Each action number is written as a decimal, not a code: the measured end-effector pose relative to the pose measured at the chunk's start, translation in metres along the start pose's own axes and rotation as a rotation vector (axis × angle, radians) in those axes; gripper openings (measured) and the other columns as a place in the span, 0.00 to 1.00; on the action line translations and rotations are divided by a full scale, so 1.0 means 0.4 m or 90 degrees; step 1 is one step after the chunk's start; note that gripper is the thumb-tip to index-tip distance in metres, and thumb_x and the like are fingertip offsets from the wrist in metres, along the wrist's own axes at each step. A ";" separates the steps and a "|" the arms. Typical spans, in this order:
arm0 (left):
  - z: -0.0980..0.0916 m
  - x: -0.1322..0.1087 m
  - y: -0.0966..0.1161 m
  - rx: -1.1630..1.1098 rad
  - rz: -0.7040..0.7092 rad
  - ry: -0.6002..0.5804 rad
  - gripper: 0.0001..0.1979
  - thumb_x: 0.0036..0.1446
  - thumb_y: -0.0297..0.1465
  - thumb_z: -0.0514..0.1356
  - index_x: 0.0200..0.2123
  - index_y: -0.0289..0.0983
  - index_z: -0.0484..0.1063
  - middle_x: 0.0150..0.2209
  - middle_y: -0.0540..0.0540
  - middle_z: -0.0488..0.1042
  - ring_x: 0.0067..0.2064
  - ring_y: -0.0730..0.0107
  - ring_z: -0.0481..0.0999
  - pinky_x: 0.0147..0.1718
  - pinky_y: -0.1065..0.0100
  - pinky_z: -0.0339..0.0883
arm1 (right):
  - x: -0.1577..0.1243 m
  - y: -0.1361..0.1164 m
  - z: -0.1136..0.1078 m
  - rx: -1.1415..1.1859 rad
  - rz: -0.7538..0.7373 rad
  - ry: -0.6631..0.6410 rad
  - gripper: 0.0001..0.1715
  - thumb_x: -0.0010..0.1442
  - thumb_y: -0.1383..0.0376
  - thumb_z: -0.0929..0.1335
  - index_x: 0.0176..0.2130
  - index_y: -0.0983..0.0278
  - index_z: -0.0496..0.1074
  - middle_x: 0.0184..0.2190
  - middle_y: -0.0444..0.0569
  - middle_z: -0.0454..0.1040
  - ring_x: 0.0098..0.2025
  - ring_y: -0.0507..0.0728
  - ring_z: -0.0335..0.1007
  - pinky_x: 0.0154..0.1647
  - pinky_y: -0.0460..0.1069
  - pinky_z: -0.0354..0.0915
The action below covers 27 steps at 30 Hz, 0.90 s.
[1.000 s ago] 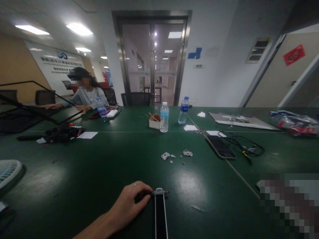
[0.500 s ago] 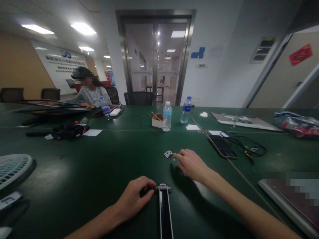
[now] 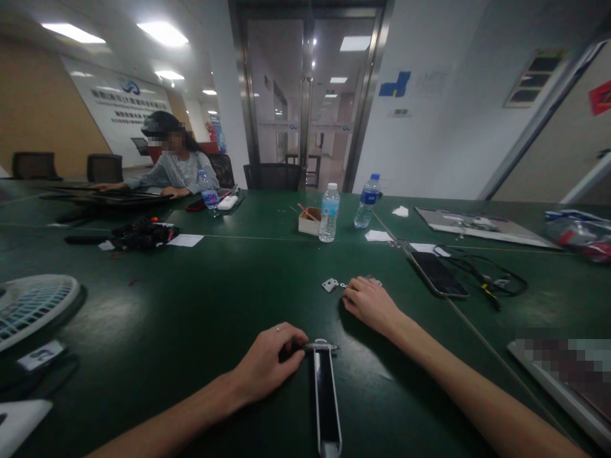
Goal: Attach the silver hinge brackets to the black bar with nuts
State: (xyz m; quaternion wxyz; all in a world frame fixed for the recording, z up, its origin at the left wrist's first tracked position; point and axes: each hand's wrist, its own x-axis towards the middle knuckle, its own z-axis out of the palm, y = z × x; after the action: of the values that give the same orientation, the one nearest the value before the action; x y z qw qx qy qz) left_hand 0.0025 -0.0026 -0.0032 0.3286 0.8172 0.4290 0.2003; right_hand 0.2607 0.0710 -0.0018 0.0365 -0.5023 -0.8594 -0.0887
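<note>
My left hand, with a ring on one finger, pinches the left end of a thin metal rod. This rod crosses the top of a long, narrow white-framed bar with a black face, which points toward me. Further forward and to the right, my right hand rests low on the table with its fingers curled together. Its fingertips are at some small metal rings, and whatever they may hold is hidden. Just left of the rings lies a small metal plate with holes. Another small metal piece shows partly behind the hand.
Two water bottles and a small box stand ahead on the green table. A phone and black cables lie right. A white grille is at left. Another person sits across, far left.
My right hand has lowered onto the small metal parts, its fingers drawn in more. The left hand keeps its pinch on the rod. The view has shifted slightly.
</note>
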 end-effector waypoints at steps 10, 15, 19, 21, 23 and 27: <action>0.002 -0.002 -0.001 0.022 0.003 0.071 0.08 0.59 0.29 0.58 0.42 0.38 0.70 0.34 0.50 0.70 0.30 0.72 0.67 0.29 0.71 0.63 | -0.013 -0.084 -0.057 0.371 0.035 0.021 0.09 0.61 0.68 0.63 0.32 0.67 0.73 0.32 0.48 0.70 0.34 0.53 0.66 0.35 0.46 0.61; 0.007 -0.009 -0.007 0.009 0.045 0.139 0.07 0.56 0.30 0.61 0.39 0.38 0.70 0.32 0.51 0.69 0.30 0.72 0.67 0.29 0.71 0.64 | -0.039 -0.183 -0.124 0.529 -0.024 -0.026 0.10 0.61 0.68 0.63 0.31 0.67 0.73 0.29 0.45 0.68 0.30 0.50 0.63 0.30 0.44 0.59; 0.011 -0.012 -0.011 -0.009 0.083 0.175 0.04 0.58 0.32 0.60 0.36 0.38 0.69 0.31 0.51 0.69 0.30 0.72 0.67 0.28 0.72 0.63 | -0.049 -0.217 -0.134 0.548 -0.034 -0.056 0.09 0.60 0.69 0.64 0.31 0.68 0.73 0.28 0.45 0.67 0.29 0.49 0.62 0.29 0.44 0.57; 0.013 -0.013 -0.011 -0.012 0.101 0.190 0.04 0.59 0.32 0.59 0.36 0.37 0.69 0.31 0.51 0.69 0.29 0.72 0.67 0.28 0.72 0.63 | -0.050 -0.220 -0.131 0.546 -0.031 -0.062 0.09 0.60 0.69 0.64 0.31 0.68 0.73 0.29 0.45 0.67 0.30 0.49 0.62 0.29 0.44 0.57; 0.013 -0.013 -0.010 -0.012 0.110 0.199 0.04 0.58 0.32 0.59 0.35 0.37 0.69 0.31 0.50 0.69 0.29 0.72 0.67 0.27 0.72 0.63 | -0.048 -0.220 -0.129 0.542 -0.026 -0.063 0.09 0.60 0.69 0.64 0.31 0.68 0.73 0.29 0.46 0.68 0.30 0.50 0.62 0.29 0.44 0.57; 0.011 -0.013 -0.003 -0.007 0.109 0.202 0.04 0.58 0.31 0.59 0.33 0.37 0.70 0.31 0.50 0.70 0.29 0.72 0.67 0.27 0.73 0.63 | -0.047 -0.220 -0.130 0.529 -0.014 -0.068 0.09 0.60 0.70 0.64 0.30 0.68 0.73 0.28 0.46 0.68 0.30 0.50 0.62 0.29 0.44 0.57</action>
State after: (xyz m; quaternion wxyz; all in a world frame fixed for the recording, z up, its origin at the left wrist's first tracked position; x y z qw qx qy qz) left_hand 0.0016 -0.0078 -0.0074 0.2432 0.8070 0.4030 0.3567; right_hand 0.1920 0.0027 0.0360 0.1904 -0.4395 -0.8280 0.2917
